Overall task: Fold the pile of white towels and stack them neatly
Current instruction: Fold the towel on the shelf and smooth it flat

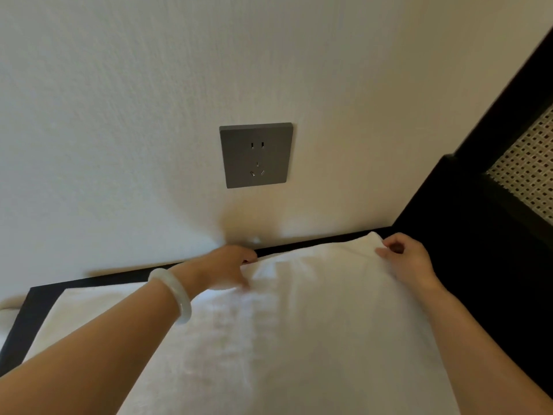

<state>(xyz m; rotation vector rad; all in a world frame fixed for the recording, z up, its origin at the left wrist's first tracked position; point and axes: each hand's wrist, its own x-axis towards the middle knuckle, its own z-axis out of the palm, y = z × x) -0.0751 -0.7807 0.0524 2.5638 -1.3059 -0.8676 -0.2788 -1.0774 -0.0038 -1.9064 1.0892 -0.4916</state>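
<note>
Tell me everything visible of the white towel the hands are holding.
The towel is plain white and soft-looking, like terry cloth, with no print. It lies spread over a black table by the wall and runs out of the picture's bottom. Its far edge is raised and rumpled: the left hand grips it mid-edge, the right hand pinches the far right corner.

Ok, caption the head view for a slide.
Left hand and right hand hold the far edge of a white towel on a dark surface.
</note>
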